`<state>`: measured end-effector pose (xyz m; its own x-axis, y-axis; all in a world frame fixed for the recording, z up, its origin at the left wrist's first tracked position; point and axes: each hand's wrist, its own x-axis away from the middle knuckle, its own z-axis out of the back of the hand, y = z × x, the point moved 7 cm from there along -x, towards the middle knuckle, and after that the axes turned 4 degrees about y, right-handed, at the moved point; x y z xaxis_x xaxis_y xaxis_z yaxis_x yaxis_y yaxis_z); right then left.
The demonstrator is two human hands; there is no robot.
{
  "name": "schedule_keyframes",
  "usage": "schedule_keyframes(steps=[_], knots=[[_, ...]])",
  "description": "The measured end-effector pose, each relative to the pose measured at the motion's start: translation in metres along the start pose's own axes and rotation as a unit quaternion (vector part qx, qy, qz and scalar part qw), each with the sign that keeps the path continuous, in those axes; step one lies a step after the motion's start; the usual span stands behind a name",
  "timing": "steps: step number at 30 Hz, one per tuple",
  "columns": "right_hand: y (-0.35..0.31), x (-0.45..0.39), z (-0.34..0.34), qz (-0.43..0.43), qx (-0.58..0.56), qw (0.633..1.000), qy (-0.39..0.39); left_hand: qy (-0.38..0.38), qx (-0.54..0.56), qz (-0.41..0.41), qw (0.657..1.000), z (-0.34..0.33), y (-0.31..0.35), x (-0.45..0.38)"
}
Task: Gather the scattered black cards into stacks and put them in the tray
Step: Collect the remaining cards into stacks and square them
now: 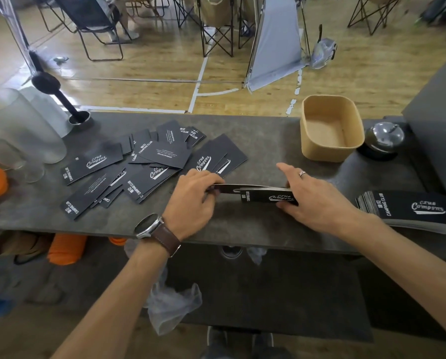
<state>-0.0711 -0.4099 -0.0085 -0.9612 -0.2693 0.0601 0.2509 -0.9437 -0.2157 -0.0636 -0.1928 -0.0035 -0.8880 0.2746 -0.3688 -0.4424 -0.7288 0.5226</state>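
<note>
Left hand point(194, 196) and right hand point(312, 196) grip opposite ends of small card stack point(255, 193), on edge against counter point(268, 229), likely to square edges. Loose cards point(149, 161) scattered far left, not yet gathered. Finished stack point(408, 207) near right. Tray point(330, 128) far right, nothing visible inside; stack probably goes there next.

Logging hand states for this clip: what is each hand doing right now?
Left hand: grips the left end of a small stack of black cards.
Right hand: holds the right end of the same stack.
</note>
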Motion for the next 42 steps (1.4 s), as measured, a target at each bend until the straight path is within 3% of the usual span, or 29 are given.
schedule_keyframes(steps=[4,6,11,15,17,19,21,23,26,31,34,37,42], knots=[[-0.002,-0.001,0.0,0.019,0.011,1.0,0.002,-0.073,-0.002,-0.011,0.997,-0.024,0.028,-0.012],[-0.001,-0.001,0.0,0.028,0.021,0.999,0.007,-0.087,0.075,0.018,0.993,-0.033,0.037,-0.016],[0.001,0.0,0.0,0.023,0.017,1.0,0.007,-0.073,0.266,0.098,0.956,-0.044,0.039,-0.007],[-0.004,-0.006,-0.001,0.02,0.03,0.999,-0.011,-0.096,0.329,0.128,0.931,-0.053,0.049,-0.004],[-0.004,-0.009,0.002,0.019,0.037,0.999,-0.016,-0.072,0.338,0.14,0.928,-0.047,0.043,-0.006],[-0.001,-0.012,0.005,0.017,0.043,0.999,-0.015,0.049,0.258,0.166,0.951,-0.025,0.015,-0.007],[-0.001,-0.014,0.004,0.019,0.049,0.998,-0.026,0.179,0.075,0.207,0.959,0.001,-0.023,0.002],[-0.003,-0.013,0.0,0.021,0.05,0.998,-0.034,0.201,-0.085,0.278,0.936,0.012,-0.054,0.014],[-0.003,-0.012,-0.001,0.021,0.056,0.998,-0.029,0.16,-0.185,0.332,0.911,0.011,-0.072,0.023],[-0.003,-0.011,0.0,0.015,0.052,0.998,-0.035,0.208,-0.118,0.279,0.93,0.009,-0.062,0.02],[-0.003,-0.012,0.001,0.009,0.045,0.998,-0.034,0.24,-0.001,0.212,0.947,0.014,-0.053,0.015],[-0.003,-0.012,0.005,-0.011,0.022,0.999,-0.024,0.205,0.122,0.163,0.957,0.011,-0.04,0.006],[0.001,-0.012,0.004,-0.04,-0.006,0.999,-0.017,0.139,0.175,0.087,0.971,-0.002,-0.021,0.007]])
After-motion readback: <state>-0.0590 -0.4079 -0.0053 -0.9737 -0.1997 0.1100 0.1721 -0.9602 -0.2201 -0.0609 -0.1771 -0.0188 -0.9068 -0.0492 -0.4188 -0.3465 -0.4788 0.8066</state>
